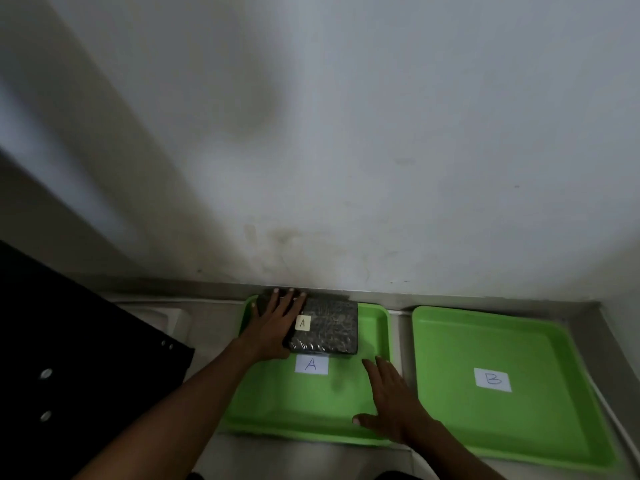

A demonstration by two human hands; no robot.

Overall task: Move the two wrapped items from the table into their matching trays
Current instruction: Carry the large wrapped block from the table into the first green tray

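Note:
A dark wrapped item (329,327) with a small yellow "A" tag lies in the far part of the left green tray (277,403), which carries a white "A" label. My left hand (273,327) rests flat on the item's left side, fingers spread over its far edge. Over the near right part of the same tray hovers my right hand (391,400), fingers apart and holding nothing. To the right stands a second green tray (519,434) with a white "B" label and nothing in it. No second wrapped item is in view.
A white wall rises directly behind the trays, along a grey ledge (450,299). A black object (69,358) with round studs fills the left side. The trays sit side by side with a narrow gap between them.

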